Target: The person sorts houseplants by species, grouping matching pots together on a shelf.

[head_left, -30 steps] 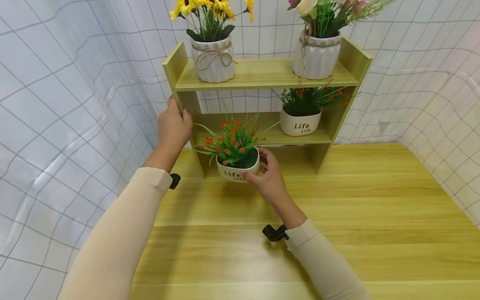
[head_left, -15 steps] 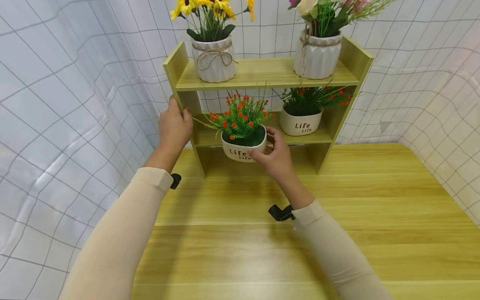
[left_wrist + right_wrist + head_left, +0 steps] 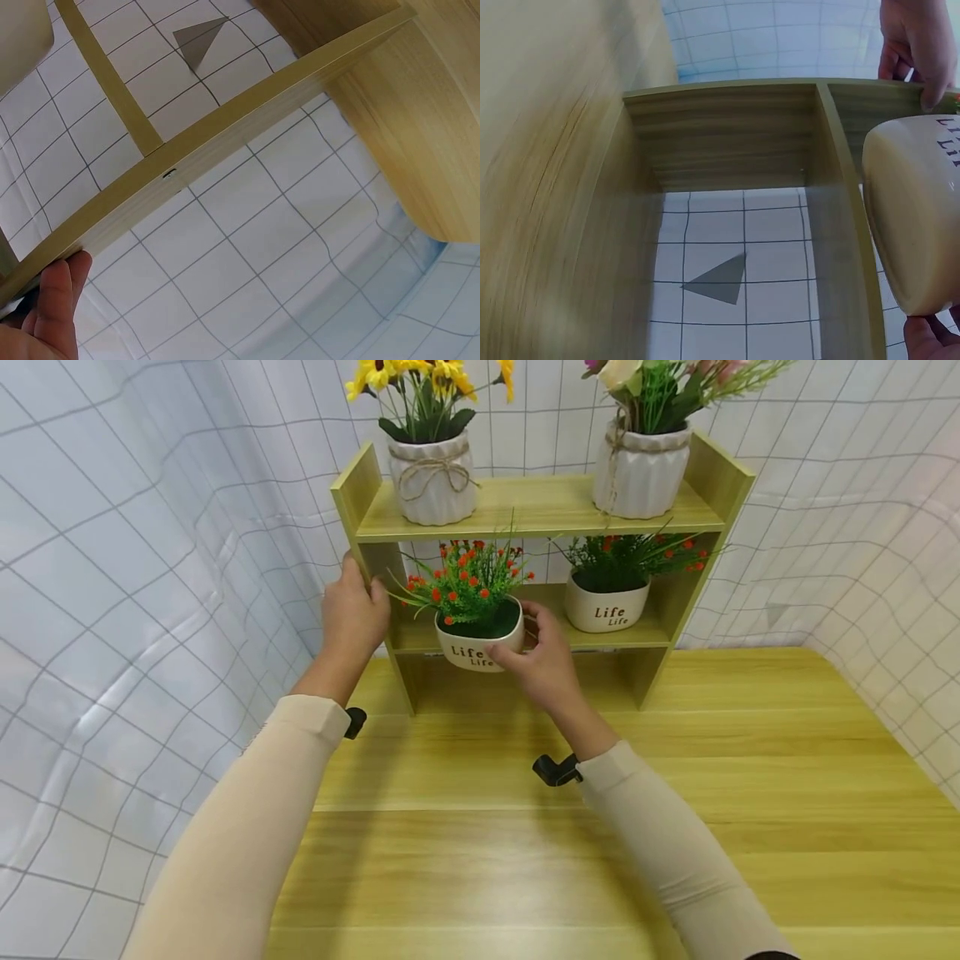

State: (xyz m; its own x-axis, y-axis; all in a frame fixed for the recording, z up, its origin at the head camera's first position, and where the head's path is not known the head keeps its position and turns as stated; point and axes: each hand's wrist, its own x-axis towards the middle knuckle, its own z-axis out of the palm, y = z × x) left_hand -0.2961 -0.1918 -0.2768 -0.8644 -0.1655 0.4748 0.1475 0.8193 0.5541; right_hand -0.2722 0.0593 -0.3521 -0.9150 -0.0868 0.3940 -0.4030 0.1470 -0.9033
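My right hand (image 3: 546, 664) holds a white oval flowerpot (image 3: 459, 647) lettered "Life", with red flowers and grass, by its right side, thumb in front. The pot is upright before the left part of the wooden rack's middle shelf (image 3: 551, 631). In the right wrist view, the pot's bottom (image 3: 904, 217) faces the camera near the shelf edge; whether they touch, I cannot tell. My left hand (image 3: 356, 617) grips the rack's left side panel (image 3: 367, 547), thumb on the front edge. In the left wrist view, its fingers (image 3: 58, 296) lie against that panel.
A matching "Life" pot (image 3: 607, 606) stands on the middle shelf's right side. On the top shelf are a white pot of yellow flowers (image 3: 433, 485) and one of mixed flowers (image 3: 643, 481). The rack stands on a wooden table (image 3: 480, 852) before a checked curtain (image 3: 135, 527).
The held flowerpot has risen from before the lower compartment to about the middle shelf's height, shifting right, then slightly back left. My left hand has kept its grip on the side panel.
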